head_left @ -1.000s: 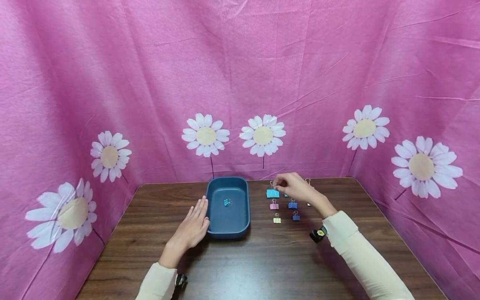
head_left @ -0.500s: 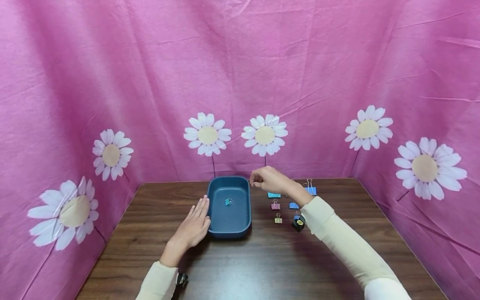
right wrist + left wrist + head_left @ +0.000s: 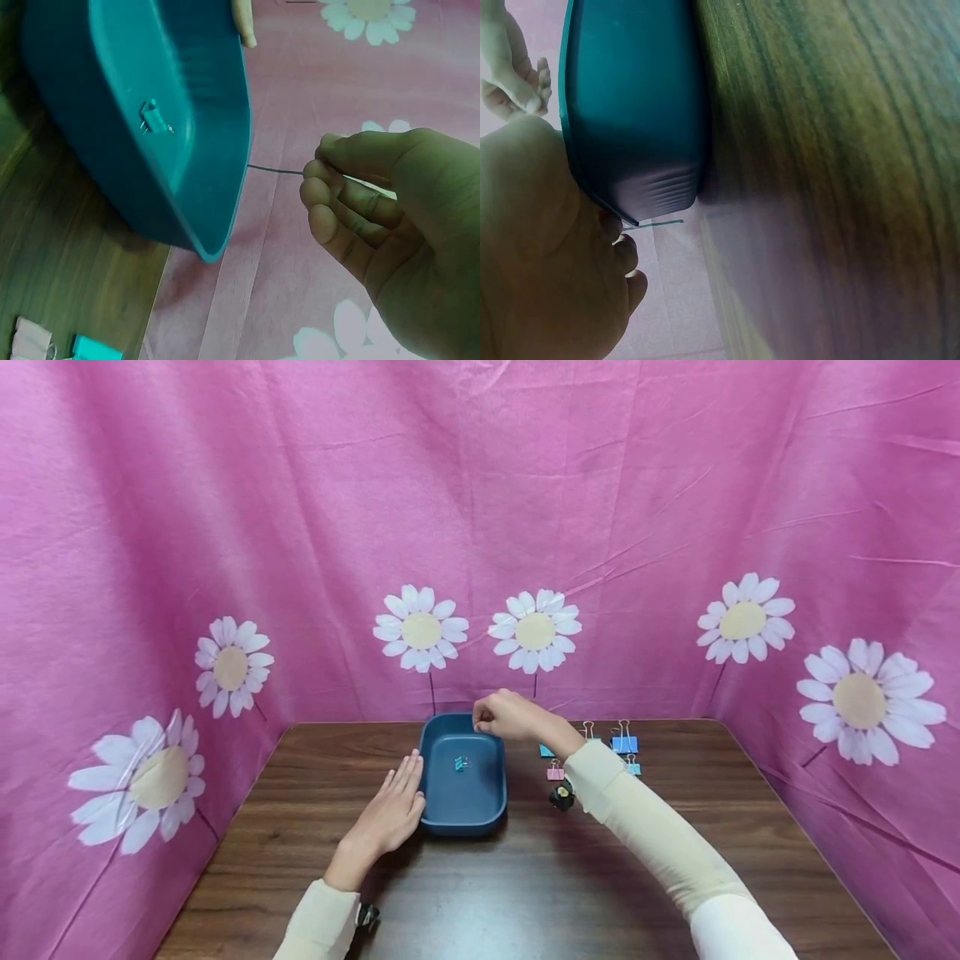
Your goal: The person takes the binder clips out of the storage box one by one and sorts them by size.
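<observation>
A dark blue tray [image 3: 465, 828] stands on the table. In it lies a small turquoise binder clip [image 3: 154, 118] with metal handles. My left hand [image 3: 386, 814] rests against the tray's left side, its fingers straight. My right hand [image 3: 513, 717] is raised near the tray's back right corner. In the right wrist view its fingers [image 3: 321, 191] are curled toward the thumb. No clip shows between them; whether something small is hidden there I cannot tell. To the right stand several binder clips, among them a pink clip [image 3: 555, 773] and a blue clip [image 3: 625, 744].
A turquoise clip [image 3: 633, 768] sits at the right of the group. My right sleeve [image 3: 645, 814] and a black wrist camera [image 3: 562, 794] cover part of the clips. A pink cloth [image 3: 480, 485] with daisies hangs around the wooden table [image 3: 487, 902].
My right hand has moved left from above the binder clips to the tray's back right corner. The left hand has stayed at the tray, and the clip in it has not moved.
</observation>
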{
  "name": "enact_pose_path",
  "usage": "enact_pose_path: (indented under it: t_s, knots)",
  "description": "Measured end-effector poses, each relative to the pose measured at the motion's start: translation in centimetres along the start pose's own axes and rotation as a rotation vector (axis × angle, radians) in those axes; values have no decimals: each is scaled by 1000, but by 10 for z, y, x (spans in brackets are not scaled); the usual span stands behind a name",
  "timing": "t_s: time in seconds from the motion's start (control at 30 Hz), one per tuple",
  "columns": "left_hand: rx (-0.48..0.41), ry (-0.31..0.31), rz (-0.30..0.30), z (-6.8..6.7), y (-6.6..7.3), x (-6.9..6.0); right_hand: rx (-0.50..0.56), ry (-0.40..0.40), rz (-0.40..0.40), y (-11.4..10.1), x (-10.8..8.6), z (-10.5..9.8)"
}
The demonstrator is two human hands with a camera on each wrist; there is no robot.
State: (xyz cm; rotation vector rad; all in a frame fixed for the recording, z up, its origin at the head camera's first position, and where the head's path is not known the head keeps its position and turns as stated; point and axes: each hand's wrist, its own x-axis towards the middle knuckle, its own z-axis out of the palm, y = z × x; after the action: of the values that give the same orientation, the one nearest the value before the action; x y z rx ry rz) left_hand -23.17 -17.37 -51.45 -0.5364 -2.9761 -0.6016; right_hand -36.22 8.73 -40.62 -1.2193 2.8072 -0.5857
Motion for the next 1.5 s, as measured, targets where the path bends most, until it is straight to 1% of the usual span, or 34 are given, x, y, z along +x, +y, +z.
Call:
enact_pose_path:
  t_s: [0.13,0.37,0.5,0.6,0.77,0.93,1.0,1.3,1.43,1.5]
  knots:
    - [-8,0,4,-1,1,0,-10,-25,19,-4,13,3]
    - [-22,7,9,4,-3,1,-57,-92,39,-9,30,15]
    - [-60,31,28,2,0,2,-79,-132,58,-12,38,20]
    - [-59,35,31,1,1,2,-80,-151,77,-14,43,25]
    - [-39,11,12,-1,3,1,-124,-192,87,-19,50,38]
    - [-17,-27,-12,-3,3,1,-185,-247,88,-26,53,51]
    - [-16,-30,-15,-4,3,1,-204,-272,93,-28,53,57]
    - [-10,-22,-10,-2,3,0,-300,-407,154,-32,47,79]
    - [-5,-22,-13,-2,2,0,-344,-438,175,-31,47,86]
    - [-5,-23,-14,-2,2,0,-355,-440,183,-30,47,89]
